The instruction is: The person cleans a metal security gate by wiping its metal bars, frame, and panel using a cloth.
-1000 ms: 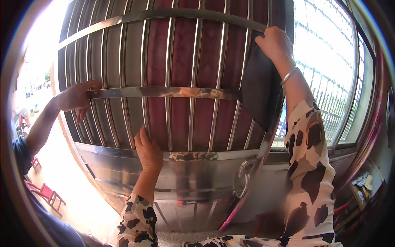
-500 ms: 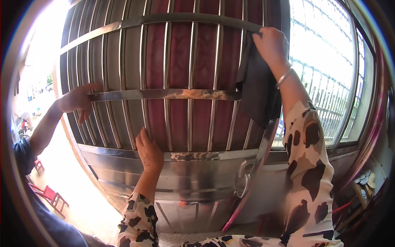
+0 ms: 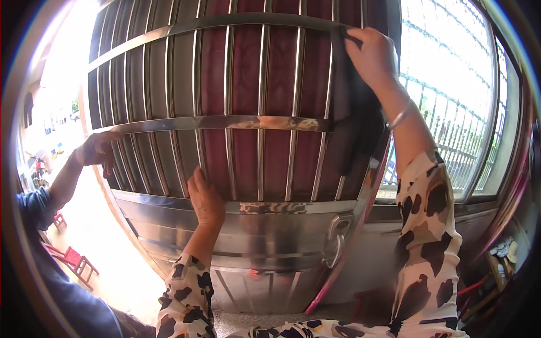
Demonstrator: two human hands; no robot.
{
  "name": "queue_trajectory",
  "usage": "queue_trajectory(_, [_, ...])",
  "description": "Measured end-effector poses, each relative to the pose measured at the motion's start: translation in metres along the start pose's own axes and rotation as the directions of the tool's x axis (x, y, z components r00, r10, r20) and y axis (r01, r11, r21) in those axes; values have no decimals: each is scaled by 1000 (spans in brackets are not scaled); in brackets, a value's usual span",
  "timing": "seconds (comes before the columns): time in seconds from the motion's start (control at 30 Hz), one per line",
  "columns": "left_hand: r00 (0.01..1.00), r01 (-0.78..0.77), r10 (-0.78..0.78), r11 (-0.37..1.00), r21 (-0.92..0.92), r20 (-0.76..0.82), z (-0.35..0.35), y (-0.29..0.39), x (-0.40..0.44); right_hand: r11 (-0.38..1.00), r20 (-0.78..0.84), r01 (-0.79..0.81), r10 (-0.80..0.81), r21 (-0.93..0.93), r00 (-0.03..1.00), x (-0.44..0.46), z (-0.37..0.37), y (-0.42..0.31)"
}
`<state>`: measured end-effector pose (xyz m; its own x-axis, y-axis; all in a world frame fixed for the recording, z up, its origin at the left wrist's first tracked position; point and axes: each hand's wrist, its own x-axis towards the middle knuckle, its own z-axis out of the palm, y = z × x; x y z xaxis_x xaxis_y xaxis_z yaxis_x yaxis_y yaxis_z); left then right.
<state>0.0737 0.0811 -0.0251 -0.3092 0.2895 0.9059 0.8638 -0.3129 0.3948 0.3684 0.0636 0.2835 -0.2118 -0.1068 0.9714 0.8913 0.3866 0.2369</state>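
A barred metal door with shiny vertical bars stands before me. My left hand is closed on one of its bars, just above the lower panel; parts of the fingers are hidden. Raised at the upper right, my right hand pinches the top of a dark cloth. The cloth hangs down over the right side of the bars, below the upper crossbar. On the lower right of the door is a handle.
At the left, another person's hand is by the door's left edge, their blue sleeve below it. A red chair stands on the bright floor behind. On the right are a barred window and a shelf with items.
My right hand has lifted slightly, and the dark cloth now hangs narrower and more bunched. The other person's hand has shifted left and down. My left hand stays at the bar.
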Motion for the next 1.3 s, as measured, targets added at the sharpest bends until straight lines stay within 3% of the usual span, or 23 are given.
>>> queue_trajectory(0.07, [1000, 19, -19, 1000, -4, 24, 0, -1, -1, 993, 75, -98, 102, -61, 992, 7, 7, -23])
queue_trajectory(0.17, [996, 69, -68, 998, -9, 62, -2, 1, 2, 990, 124, 20, -3, -141, 992, 16, 28, -38])
queue_trajectory(0.23, [991, 96, -95, 995, -11, 91, -2, 2, 2, 945, 179, 202, -159, -258, 971, 21, 36, -43])
queue_trajectory(0.27, [998, 63, -63, 998, -1, 27, -1, 3, 2, 945, 182, 201, -157, -256, 971, 22, 38, -44])
queue_trajectory(0.3, [999, 30, -30, 999, 11, -36, 0, 4, 0, 953, 195, 167, -118, -254, 974, 24, 35, -45])
queue_trajectory(0.43, [997, 74, -74, 997, 14, -5, 0, 4, 1, 975, 215, -9, 58, -222, 975, 30, 27, -45])
queue_trajectory(0.57, [999, 32, -32, 999, -20, 10, -4, 5, 1, 961, 215, -85, 145, -263, 966, 26, 34, -34])
queue_trajectory(0.67, [998, 48, -47, 997, -53, 29, -5, 5, 2, 956, 121, -193, 223, -219, 967, 18, 36, -28])
queue_trajectory(0.73, [997, 68, -65, 995, -73, 36, -4, 5, 1, 894, 165, -415, 441, -170, 882, 15, 34, -29])
queue_trajectory(0.83, [999, 46, -44, 997, -59, 23, -4, 5, 1, 872, 168, -449, 481, -198, 860, 5, 33, -37])
queue_trajectory(0.87, [1000, 25, -25, 998, -61, 12, -5, 5, 1, 871, 170, -448, 482, -203, 860, 0, 28, -39])
queue_trajectory(0.93, [1000, 4, -5, 998, -64, -7, -5, 4, 1, 863, 411, -448, 504, -231, 759, -11, 12, -50])
queue_trajectory(1.1, [999, 50, -50, 999, -13, 0, -3, 5, 2, 969, 597, -195, 245, -149, 763, -47, 1, -43])
queue_trajectory(1.13, [999, 47, -47, 999, -13, -4, -2, 4, 1, 970, 594, -194, 244, -148, 767, -42, 2, -42])
queue_trajectory(1.17, [998, 59, -59, 998, -36, 14, -1, 3, 0, 976, 385, -193, 216, -98, 897, -34, 5, -39])
queue_trajectory(1.2, [997, 73, -71, 996, -59, 33, 0, 1, 0, 983, 150, -179, 184, -50, 971, -25, 10, -37])
queue_trajectory(1.23, [997, 71, -69, 996, -55, 35, 0, 0, 0, 989, 36, -140, 141, -36, 989, -11, 11, -37])
queue_trajectory(1.3, [998, 57, -56, 995, -82, 25, 0, 1, 0, 983, 10, -80, 83, -164, 997, 11, 24, -40])
